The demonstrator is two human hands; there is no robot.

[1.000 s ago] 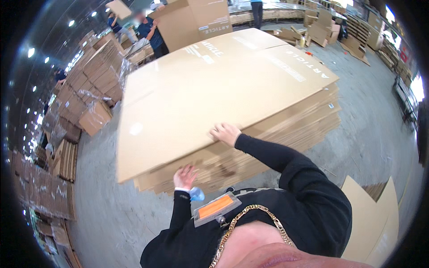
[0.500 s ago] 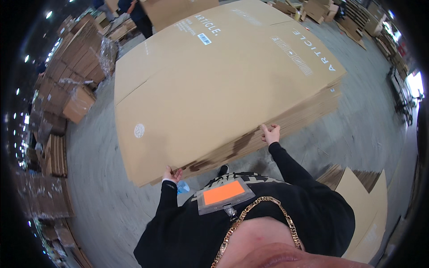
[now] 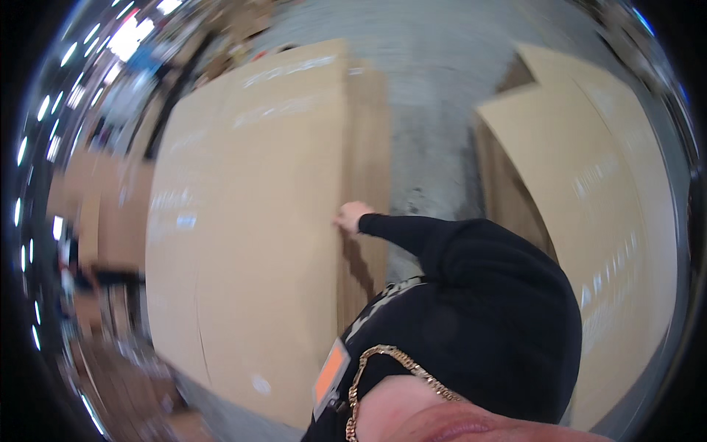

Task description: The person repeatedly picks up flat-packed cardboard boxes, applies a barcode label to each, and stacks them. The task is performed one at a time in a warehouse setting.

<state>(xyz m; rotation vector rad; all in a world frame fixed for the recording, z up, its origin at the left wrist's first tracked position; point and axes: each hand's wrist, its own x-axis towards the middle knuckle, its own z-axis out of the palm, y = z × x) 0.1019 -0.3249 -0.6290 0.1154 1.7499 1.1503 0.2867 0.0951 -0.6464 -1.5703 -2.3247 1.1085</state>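
A large flat cardboard box sheet (image 3: 250, 191) tops a tall stack of flattened cardboard, whose layered side (image 3: 367, 125) faces me with a dark stain running down it. At the near edge of this top sheet is my right hand (image 3: 353, 218), its fingers closed on the cardboard edge. The picture is smeared by motion, so the exact finger grip is hard to make out. My left hand is out of view.
Another stack of flattened cardboard (image 3: 589, 147) stands on the right across a strip of grey floor (image 3: 434, 140). On the far left, a person in dark clothes (image 3: 121, 278) is blurred beside upright cardboard (image 3: 114, 206). Brown cartons (image 3: 125, 376) are piled at the lower left.
My view has swung to the right, bringing the second cardboard stack further in. My left hand has gone out of view; my right hand stays at the top sheet's edge.
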